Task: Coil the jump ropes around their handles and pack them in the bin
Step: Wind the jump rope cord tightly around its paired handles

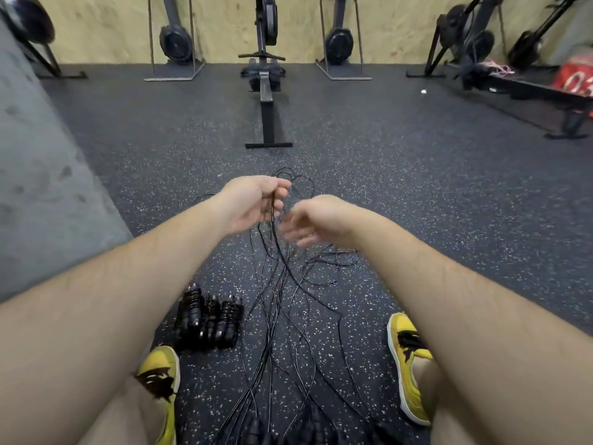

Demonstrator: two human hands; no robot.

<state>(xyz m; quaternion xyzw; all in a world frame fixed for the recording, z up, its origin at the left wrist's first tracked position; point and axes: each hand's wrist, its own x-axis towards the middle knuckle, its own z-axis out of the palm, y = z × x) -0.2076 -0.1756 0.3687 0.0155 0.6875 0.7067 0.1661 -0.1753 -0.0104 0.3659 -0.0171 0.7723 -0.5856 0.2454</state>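
Several thin black jump ropes [282, 303] lie loose and tangled on the speckled floor between my feet, running from the bottom edge up to my hands. My left hand [256, 203] pinches a few of the cords and lifts them off the floor. Just to its right, my right hand [308, 223] hovers with relaxed, blurred fingers beside the cords and holds nothing. Three coiled ropes [208, 319], wound around their black handles, lie side by side on the floor near my left shoe. More handles [272, 435] show faintly at the bottom edge. No bin is in view.
My yellow shoes [160, 380] [407, 358] flank the ropes. A rowing machine [268, 101] stands straight ahead, with more machines along the plywood wall. A grey padded block [38, 175] rises at the left. A red object [574, 80] sits at the far right.
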